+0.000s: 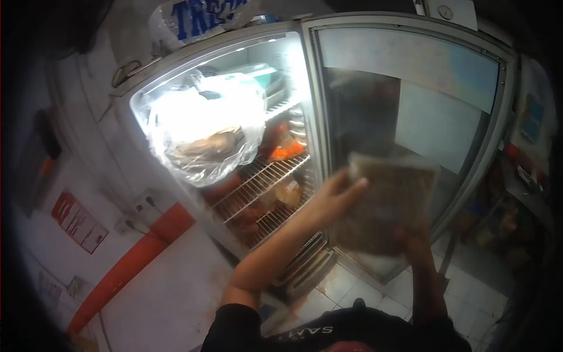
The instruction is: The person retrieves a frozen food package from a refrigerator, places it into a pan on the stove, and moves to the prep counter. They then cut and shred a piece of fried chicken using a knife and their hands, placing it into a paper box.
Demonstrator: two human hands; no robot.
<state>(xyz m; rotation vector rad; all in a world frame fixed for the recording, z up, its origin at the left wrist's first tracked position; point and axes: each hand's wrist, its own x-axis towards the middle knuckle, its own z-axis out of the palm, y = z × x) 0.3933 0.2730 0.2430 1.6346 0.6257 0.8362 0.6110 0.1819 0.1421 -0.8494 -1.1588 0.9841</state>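
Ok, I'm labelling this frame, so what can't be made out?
All in the head view:
Package: too blurred to identify.
Right hand: blurred, finger positions unclear.
Lower bag: glare washes out its upper part.
Upper bag: cut off by the top edge.
Notice: print too small to read.

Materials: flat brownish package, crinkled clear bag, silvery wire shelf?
Flat brownish package: perhaps dull plastic wrap, pale edge; blur leaves it open.
Crinkled clear bag: likely thin glossy plastic, transparent with bright creases.
Silvery wire shelf: probably shiny metal, glints along bars.
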